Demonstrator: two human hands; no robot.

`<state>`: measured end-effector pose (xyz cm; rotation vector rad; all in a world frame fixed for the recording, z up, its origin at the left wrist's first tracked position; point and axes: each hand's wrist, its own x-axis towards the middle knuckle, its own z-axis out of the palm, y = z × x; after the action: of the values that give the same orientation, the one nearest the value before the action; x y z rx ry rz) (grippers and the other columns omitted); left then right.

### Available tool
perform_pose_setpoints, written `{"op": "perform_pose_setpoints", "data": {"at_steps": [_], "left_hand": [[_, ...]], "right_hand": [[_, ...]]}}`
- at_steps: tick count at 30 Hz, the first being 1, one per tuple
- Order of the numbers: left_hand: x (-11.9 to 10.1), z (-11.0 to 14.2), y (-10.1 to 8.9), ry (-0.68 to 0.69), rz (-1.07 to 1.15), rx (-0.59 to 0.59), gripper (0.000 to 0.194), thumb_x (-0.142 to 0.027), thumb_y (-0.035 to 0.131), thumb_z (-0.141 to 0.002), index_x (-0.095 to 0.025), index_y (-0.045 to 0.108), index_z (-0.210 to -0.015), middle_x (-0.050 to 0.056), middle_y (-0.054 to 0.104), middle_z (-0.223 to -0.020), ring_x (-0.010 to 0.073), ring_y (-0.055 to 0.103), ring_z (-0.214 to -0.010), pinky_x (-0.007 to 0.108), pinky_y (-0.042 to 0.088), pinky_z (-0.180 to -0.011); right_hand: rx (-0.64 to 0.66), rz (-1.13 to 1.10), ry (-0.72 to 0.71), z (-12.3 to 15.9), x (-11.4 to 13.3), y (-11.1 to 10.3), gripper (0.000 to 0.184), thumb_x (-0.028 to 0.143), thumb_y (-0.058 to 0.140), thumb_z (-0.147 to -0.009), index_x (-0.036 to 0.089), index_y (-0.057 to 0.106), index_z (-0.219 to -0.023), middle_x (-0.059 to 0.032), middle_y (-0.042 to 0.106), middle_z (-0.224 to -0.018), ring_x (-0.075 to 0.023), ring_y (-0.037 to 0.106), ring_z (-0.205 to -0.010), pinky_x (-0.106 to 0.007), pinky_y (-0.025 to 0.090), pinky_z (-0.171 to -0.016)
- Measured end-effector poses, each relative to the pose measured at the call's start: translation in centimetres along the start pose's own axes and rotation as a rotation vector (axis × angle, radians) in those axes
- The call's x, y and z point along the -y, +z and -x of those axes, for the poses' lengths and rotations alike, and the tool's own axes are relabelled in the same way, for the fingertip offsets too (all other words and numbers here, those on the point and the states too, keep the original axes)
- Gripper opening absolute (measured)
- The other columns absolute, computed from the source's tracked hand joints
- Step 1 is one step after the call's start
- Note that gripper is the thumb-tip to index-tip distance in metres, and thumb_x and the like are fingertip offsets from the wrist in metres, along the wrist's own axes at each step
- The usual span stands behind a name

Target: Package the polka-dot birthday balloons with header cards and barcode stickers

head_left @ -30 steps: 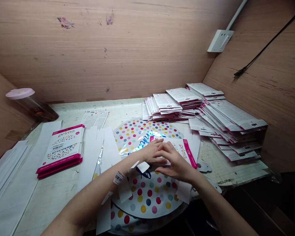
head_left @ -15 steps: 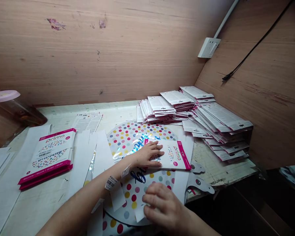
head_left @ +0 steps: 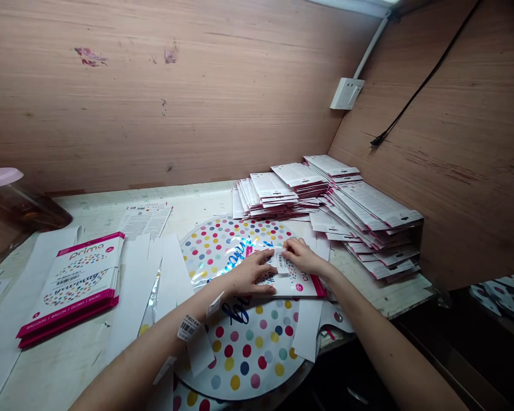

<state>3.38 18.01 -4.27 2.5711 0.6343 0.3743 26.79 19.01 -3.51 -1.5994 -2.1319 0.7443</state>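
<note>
Up from the near side, the right hand (head_left: 300, 258) has been brought to the packet (head_left: 300, 278), which is now partly covered by the 1 barcode label (head_left: 282, 262) pinched there. On the flat dotted balloon (head_left: 240, 365), the packet is held down by the spread left hand (head_left: 249, 276). Something brown (head_left: 47, 218) is contained in the lidded jar (head_left: 9, 193).

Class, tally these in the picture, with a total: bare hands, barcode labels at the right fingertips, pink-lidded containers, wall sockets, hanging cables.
Hands (left hand, right hand): 2
Barcode label: 1
Pink-lidded container: 1
Wall socket: 1
Hanging cable: 1
Total: 6
</note>
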Motion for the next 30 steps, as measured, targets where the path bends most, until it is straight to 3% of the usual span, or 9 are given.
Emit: {"op": "perform_pose_setpoints", "data": {"at_steps": [8,12,16,19,21,23,26,28,30], "left_hand": [[0.2,0.0,0.3,0.010,-0.007,-0.010,0.049,-0.053,0.063,-0.084,-0.019,0.064,-0.119,0.017,0.023,-0.159,0.0350,0.025,-0.145,0.048,0.028,-0.115],[0.5,-0.1,0.4,0.023,-0.009,-0.001,0.048,-0.053,0.064,-0.084,-0.020,0.064,-0.119,0.013,0.030,-0.157,0.0349,0.024,-0.145,0.050,0.024,-0.117],[0.5,-0.1,0.6,0.011,-0.006,0.014,0.048,-0.053,0.063,-0.085,-0.020,0.063,-0.119,0.012,0.033,-0.156,0.0343,0.023,-0.146,0.050,0.022,-0.117],[0.3,0.2,0.7,-0.051,0.029,0.023,0.066,-0.056,0.063,-0.083,-0.018,0.049,-0.135,0.016,0.031,-0.156,0.0329,0.020,-0.146,0.049,0.023,-0.117],[0.0,0.3,0.4,-0.110,0.057,0.035,0.084,-0.057,0.064,-0.081,-0.017,0.031,-0.147,0.018,0.031,-0.155,0.0319,0.020,-0.147,0.048,0.024,-0.117],[-0.4,0.0,-0.1,-0.169,0.054,0.055,0.092,-0.056,0.068,-0.078,-0.016,0.024,-0.149,0.018,0.035,-0.153,0.0314,0.027,-0.144,0.046,0.028,-0.115],[-0.5,-1.5,-1.0,-0.266,0.004,0.022,0.073,-0.054,0.065,-0.081,-0.018,0.040,-0.139,0.016,0.047,-0.142,0.0307,0.042,-0.132,0.045,0.035,-0.109],[-0.3,-3.3,-1.5,-0.344,-0.036,-0.036,0.057,-0.053,0.062,-0.083,-0.018,0.051,-0.127,0.016,0.054,-0.132,0.0343,0.046,-0.126,0.052,0.035,-0.105],[-0.1,-5.3,-1.9,-0.424,-0.061,-0.076,0.051,-0.053,0.069,-0.076,-0.017,0.060,-0.111,0.016,0.059,-0.120,0.0393,0.048,-0.120,0.058,0.035,-0.101]], "right_hand": [[-0.073,0.123,0.055,0.1,-0.2,1.6,0.010,0.031,0.052,-0.087,0.024,0.050,-0.081,-0.0033,0.059,-0.096,-0.0242,0.047,-0.099,-0.042,0.037,-0.087],[-0.132,0.164,0.090,-0.2,-0.6,2.1,0.015,0.037,0.057,-0.085,0.024,0.052,-0.088,-0.0047,0.056,-0.102,-0.0247,0.050,-0.102,-0.041,0.040,-0.088],[-0.194,0.200,0.085,-0.3,-0.9,1.9,0.048,0.044,0.062,-0.082,0.022,0.044,-0.120,-0.0111,0.047,-0.122,-0.0269,0.048,-0.111,-0.042,0.041,-0.090],[-0.203,0.246,0.050,0.9,-0.4,1.7,0.060,0.050,0.064,-0.079,0.023,0.040,-0.127,-0.0127,0.045,-0.123,-0.0313,0.045,-0.115,-0.048,0.039,-0.092],[-0.208,0.276,0.032,2.5,0.4,1.6,0.064,0.053,0.065,-0.077,0.023,0.041,-0.128,-0.0128,0.046,-0.123,-0.0335,0.044,-0.114,-0.051,0.038,-0.092],[-0.217,0.303,0.007,4.8,1.4,1.5,0.068,0.056,0.068,-0.073,0.024,0.044,-0.128,-0.0128,0.046,-0.123,-0.0345,0.043,-0.113,-0.053,0.038,-0.092],[-0.263,0.337,-0.065,8.3,2.5,1.8,0.074,0.059,0.076,-0.064,0.029,0.050,-0.126,-0.0119,0.046,-0.123,-0.0349,0.043,-0.110,-0.052,0.040,-0.088],[-0.320,0.367,-0.119,10.0,2.7,2.5,0.063,0.054,0.079,-0.065,0.031,0.056,-0.120,-0.0112,0.049,-0.119,-0.0338,0.045,-0.107,-0.050,0.042,-0.083],[-0.398,0.414,-0.162,10.9,2.7,3.5,0.047,0.045,0.076,-0.073,0.031,0.060,-0.115,-0.0115,0.052,-0.116,-0.0326,0.046,-0.103,-0.049,0.043,-0.080]]}}
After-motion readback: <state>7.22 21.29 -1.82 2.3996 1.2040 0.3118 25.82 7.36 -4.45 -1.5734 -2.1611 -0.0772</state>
